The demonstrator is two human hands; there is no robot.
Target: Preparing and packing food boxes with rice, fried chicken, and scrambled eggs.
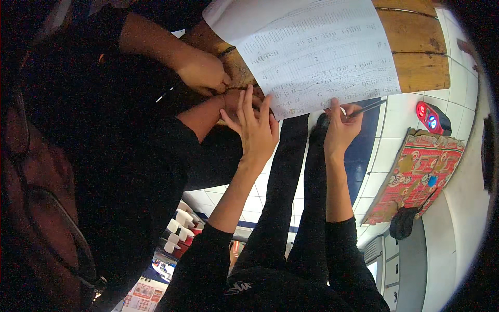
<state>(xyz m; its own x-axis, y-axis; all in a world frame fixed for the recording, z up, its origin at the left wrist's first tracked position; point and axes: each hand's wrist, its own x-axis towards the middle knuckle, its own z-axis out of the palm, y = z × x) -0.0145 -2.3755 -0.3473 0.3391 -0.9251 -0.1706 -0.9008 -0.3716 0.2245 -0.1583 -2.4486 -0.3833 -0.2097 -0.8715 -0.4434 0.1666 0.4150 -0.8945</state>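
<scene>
A large white printed sheet, covered in rows of small dark marks, lies partly on a wooden table, its near edge reaching past the tabletop. My left hand is open, fingers spread, at the sheet's near left corner; it overlaps a co-worker's hand, and whether they touch I cannot tell. At the near right edge, my right hand is closed around a slim dark pen that points right. Its thumb rests at the sheet's border. The co-worker's other hand is left of the sheet, fingers curled.
The wooden tabletop shows at the upper right. A co-worker in dark clothing fills the left side, close to my left arm. On the tiled floor at right are a red device with lit blue and red lights and a patterned mat with a dark bag.
</scene>
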